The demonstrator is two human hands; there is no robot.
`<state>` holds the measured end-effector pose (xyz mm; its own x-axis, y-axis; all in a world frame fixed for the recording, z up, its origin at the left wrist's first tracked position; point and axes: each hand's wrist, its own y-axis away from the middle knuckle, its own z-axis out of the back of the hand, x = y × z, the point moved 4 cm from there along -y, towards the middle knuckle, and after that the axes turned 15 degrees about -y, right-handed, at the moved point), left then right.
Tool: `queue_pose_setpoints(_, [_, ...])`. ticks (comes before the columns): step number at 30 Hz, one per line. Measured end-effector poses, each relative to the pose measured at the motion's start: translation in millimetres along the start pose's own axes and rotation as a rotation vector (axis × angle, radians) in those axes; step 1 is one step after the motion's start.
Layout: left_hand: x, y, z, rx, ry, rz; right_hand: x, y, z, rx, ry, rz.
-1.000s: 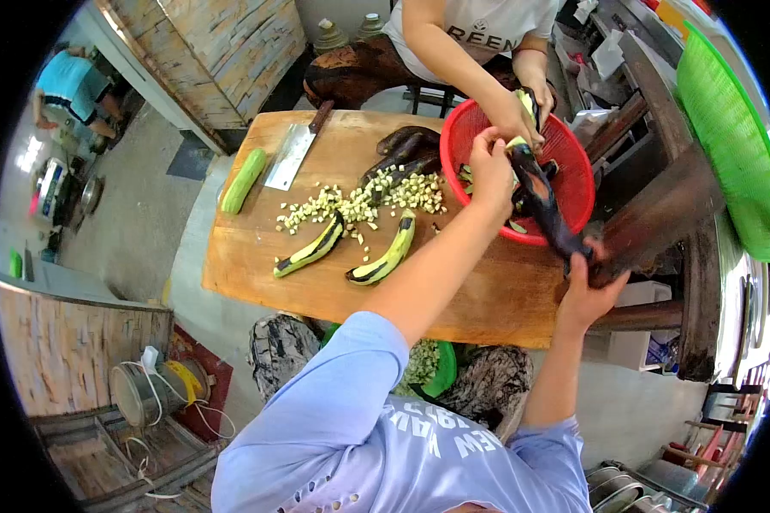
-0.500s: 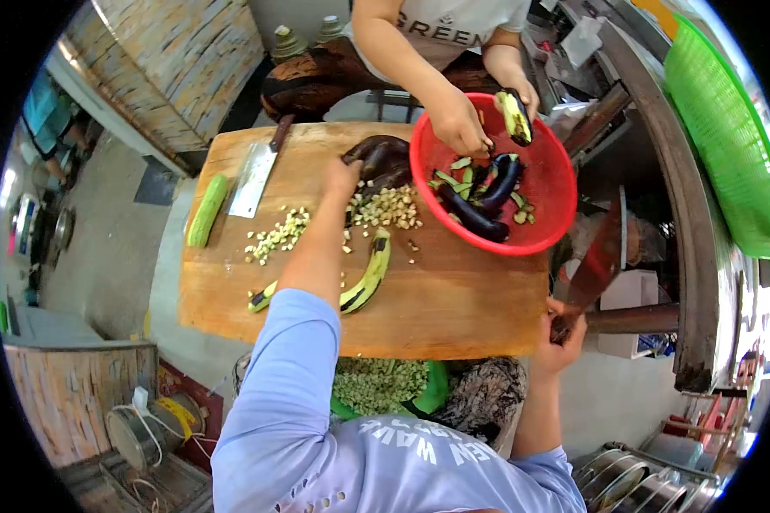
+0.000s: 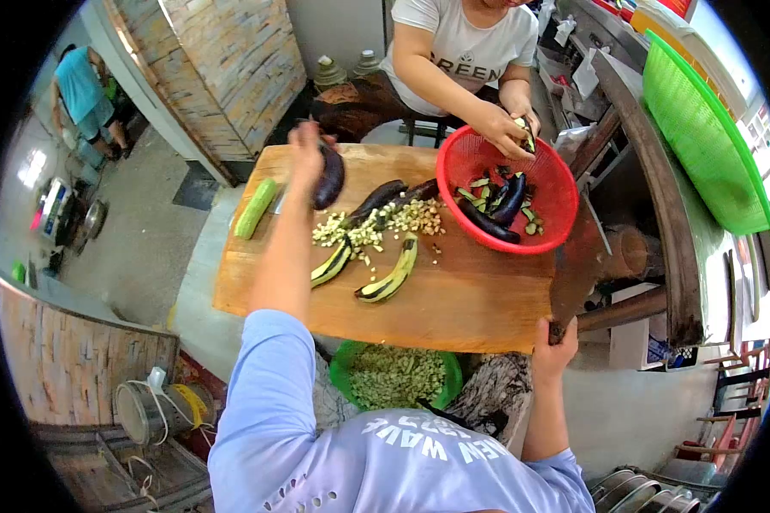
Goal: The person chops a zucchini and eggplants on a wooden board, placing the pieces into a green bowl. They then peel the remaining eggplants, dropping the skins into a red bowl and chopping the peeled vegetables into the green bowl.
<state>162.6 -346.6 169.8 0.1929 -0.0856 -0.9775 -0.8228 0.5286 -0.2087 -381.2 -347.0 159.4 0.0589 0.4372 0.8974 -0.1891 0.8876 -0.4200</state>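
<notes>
My left hand [image 3: 306, 147], smeared by motion, is closed on a dark purple eggplant [image 3: 329, 179] over the board's far left part. My right hand [image 3: 554, 344] grips the handle of a cleaver [image 3: 576, 278], its broad dark blade pointing up beside the board's right edge. Two more dark eggplants [image 3: 376, 202] lie on the wooden cutting board [image 3: 462, 295], among pale diced pieces [image 3: 364, 232]. Nearer me rest two striped, part-peeled eggplants [image 3: 391, 278]. A light green peeled gourd [image 3: 255, 209] lies at the left edge.
Across the board, another person's hands [image 3: 509, 128] hold a part-peeled eggplant above a red basin [image 3: 565, 201] with eggplants and peelings. Below the near edge, a green basin [image 3: 342, 389] holds diced pieces. A green basket [image 3: 701, 145] stands right. My forearm mostly hides a second knife [image 3: 276, 202].
My left hand has moved left and away from the eggplant pile, carrying one eggplant. The view has shifted. My right hand still holds the cleaver. The other person's hands have come together.
</notes>
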Motion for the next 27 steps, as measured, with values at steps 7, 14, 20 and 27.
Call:
queue_pose_setpoints(7, [-45,165,-111,0.758,-0.023,0.213,57,-29,-46,0.355,0.241,0.418])
queue_pose_setpoints(14, [-97,214,-141,0.937,-0.338,-0.204,72,-48,-62,0.494,0.362,0.468])
queue_pose_setpoints(20, [-109,222,-146,1.091,-0.364,-0.135,67,-60,-61,0.519,0.408,0.521])
queue_pose_setpoints(27, [-105,220,-166,1.166,-0.311,0.063,17,-93,-52,0.440,0.400,0.392])
